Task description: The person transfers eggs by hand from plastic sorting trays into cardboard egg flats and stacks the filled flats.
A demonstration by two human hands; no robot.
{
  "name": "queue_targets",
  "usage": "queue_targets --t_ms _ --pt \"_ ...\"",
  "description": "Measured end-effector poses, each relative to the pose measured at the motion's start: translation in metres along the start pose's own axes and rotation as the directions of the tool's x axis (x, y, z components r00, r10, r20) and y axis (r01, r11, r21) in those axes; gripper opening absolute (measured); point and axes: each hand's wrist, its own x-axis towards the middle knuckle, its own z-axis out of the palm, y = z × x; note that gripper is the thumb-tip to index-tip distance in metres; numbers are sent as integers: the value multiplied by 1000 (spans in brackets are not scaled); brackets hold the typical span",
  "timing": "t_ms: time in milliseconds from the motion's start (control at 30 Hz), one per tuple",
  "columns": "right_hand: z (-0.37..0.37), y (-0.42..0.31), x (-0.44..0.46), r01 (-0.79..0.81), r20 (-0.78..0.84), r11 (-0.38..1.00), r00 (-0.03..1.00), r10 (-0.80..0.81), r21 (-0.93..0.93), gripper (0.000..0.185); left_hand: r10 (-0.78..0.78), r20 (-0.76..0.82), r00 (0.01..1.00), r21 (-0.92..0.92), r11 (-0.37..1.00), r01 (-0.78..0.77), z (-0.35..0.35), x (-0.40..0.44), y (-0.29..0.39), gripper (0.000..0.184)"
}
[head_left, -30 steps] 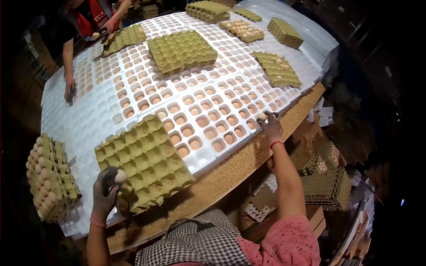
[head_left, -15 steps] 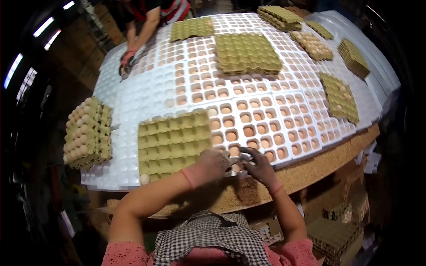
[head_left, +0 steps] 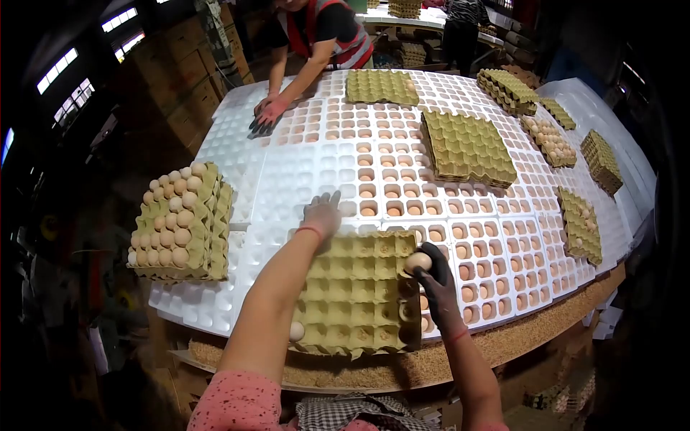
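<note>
My right hand, in a dark glove, pinches a pale egg above the right edge of a green pulp tray. One egg sits in that tray's lower left corner. Beyond the tray's far edge, my gloved left hand lies over the white cell trays, fingers spread, with nothing seen in it. Many cells to the right hold brownish eggs.
At the left stands a stack of pulp trays with eggs. A stack of green trays and an egg-filled tray lie farther right. Across the table, a co-worker reaches over the white trays with both hands.
The view has shifted. My left hand has moved from the near cells to beyond the green tray. My right hand now holds an egg up at the tray's right edge.
</note>
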Motion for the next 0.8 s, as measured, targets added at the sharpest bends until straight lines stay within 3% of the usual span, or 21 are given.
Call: queue_targets --t_ms 33,67,133,167,200,233,300,333,367,400,433,467,500,533,567,633,667,733,800 --pt "18 8 21 149 58 982 988 -143 -118 51 -3 -95 995 -114 993 -8 -4 -5 -3 56" --pt "34 14 47 208 120 937 976 -181 -282 53 36 -202 979 -220 972 -81 -13 -14 -9 55" --pt "70 30 105 497 238 640 861 -450 -587 50 104 -415 904 -394 875 -281 -31 -33 -32 51" --pt "84 48 136 494 247 645 864 -439 -584 47 138 -472 870 -410 840 -356 -42 -48 -46 47" --pt "91 67 161 405 256 587 911 -323 -701 46 121 -445 887 -502 786 -360 -57 -69 -59 46" --pt "89 95 183 367 295 411 928 -230 -834 43 99 -413 905 -594 724 -350 -72 -93 -73 44" --pt "102 104 190 258 256 287 966 -45 -923 42 69 -343 937 -652 700 -290 -92 -149 -108 43" --pt "115 101 173 456 390 209 873 -293 -865 43 59 -245 968 -634 745 -206 -103 -180 -126 41" --pt "129 78 157 618 496 76 694 -522 -783 43 44 -288 957 -703 669 -242 -96 -206 -140 41" --pt "145 48 121 712 575 180 667 -474 -678 42 14 -275 961 -693 691 -208 -95 -232 -149 39" --pt "157 33 79 744 697 266 668 -263 -613 40 -78 -141 987 -834 546 -76 -71 -250 -166 37" --pt "161 40 48 807 860 376 508 -45 -457 39 -117 30 993 -945 320 66 -63 -267 -173 42" --pt "179 24 4 879 896 192 443 2 -436 36 -97 120 988 -939 312 145 -58 -280 -175 43" --pt "185 39 -27 872 892 188 445 86 -453 31 -90 174 981 -954 233 190 -52 -291 -174 42" --pt "178 63 -42 892 887 21 445 126 -451 30 -75 163 984 -966 192 175 -32 -299 -174 41" --pt "194 45 -40 763 768 140 592 244 -632 32 -19 224 974 -966 126 224 -28 -309 -167 40" --pt "195 43 -33 768 771 131 588 243 -627 32 12 214 977 -973 93 212 -26 -313 -167 40" --pt "194 40 -19 618 759 489 631 157 -615 34 41 121 992 -987 115 116 -26 -322 -168 38" --pt "225 21 4 639 745 469 664 64 -610 34 23 97 995 -984 155 92 -28 -326 -174 38"
